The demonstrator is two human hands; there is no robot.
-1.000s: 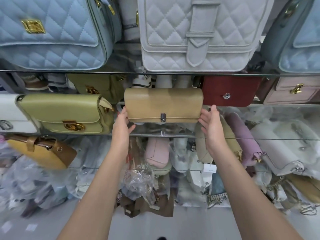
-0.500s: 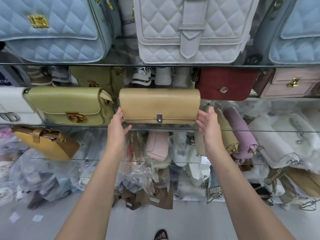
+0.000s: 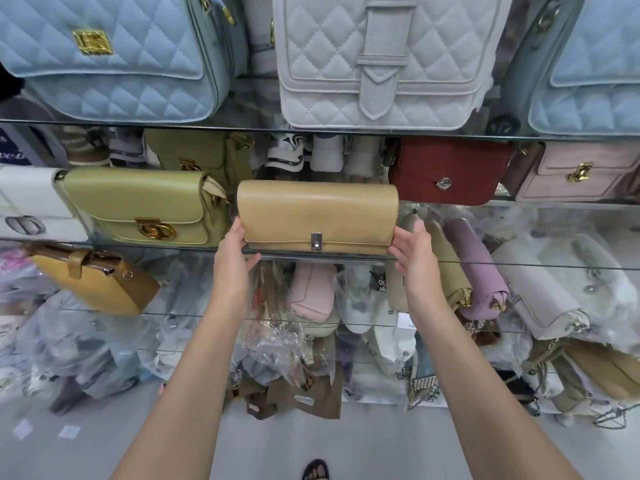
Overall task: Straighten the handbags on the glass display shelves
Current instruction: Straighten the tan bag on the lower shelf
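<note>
A tan flap handbag (image 3: 317, 213) with a small silver clasp stands upright on the middle glass shelf (image 3: 519, 264). My left hand (image 3: 235, 258) grips its lower left end, fingers against the side and thumb under the front edge. At the lower right end my right hand (image 3: 414, 258) has its fingers spread, the fingertips just touching the bag. An olive-green handbag (image 3: 138, 202) with a gold clasp stands close on the left. A dark red handbag (image 3: 446, 171) sits behind on the right.
The top shelf holds a light blue quilted bag (image 3: 104, 53), a white quilted bag (image 3: 381, 57) and another blue bag (image 3: 595, 81). A pink bag (image 3: 581, 174) stands far right. A mustard bag (image 3: 93, 278) leans on the lower shelf. Plastic-wrapped bags crowd the space below.
The tan handbag has slid a little to the left, closing the gap to the olive-green bag. Both hands stayed at its ends, and the right fingers have spread.
</note>
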